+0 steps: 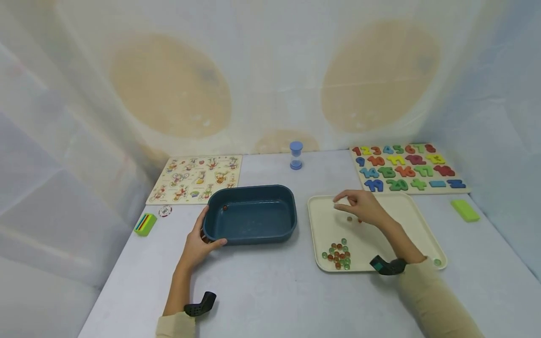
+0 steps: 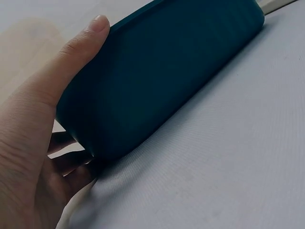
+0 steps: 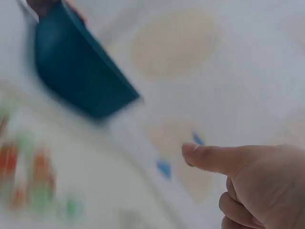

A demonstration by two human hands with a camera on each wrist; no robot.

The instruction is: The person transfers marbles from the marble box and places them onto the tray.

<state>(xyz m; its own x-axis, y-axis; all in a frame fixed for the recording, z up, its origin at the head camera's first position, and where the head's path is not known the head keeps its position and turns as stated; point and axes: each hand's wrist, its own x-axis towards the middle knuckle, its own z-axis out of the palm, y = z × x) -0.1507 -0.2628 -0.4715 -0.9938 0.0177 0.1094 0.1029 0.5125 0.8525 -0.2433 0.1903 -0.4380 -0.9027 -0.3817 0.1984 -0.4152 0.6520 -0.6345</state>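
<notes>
My left hand holds the left end of a dark blue basin, its thumb along the near wall by the rim and its fingers round the left side. In the left wrist view, fingers bend at the basin's lower corner. One reddish-brown marble lies inside the basin. Over a cream tray hovers my right hand, with a small gap between thumb and index finger and nothing visible there. Two loose marbles lie beneath it. Green and reddish-brown marbles cluster at the tray's near left corner.
A picture puzzle board lies behind the basin, a number puzzle board behind the tray. Between them stands a blue sand timer. Green blocks and a round chip are left; another green block is right.
</notes>
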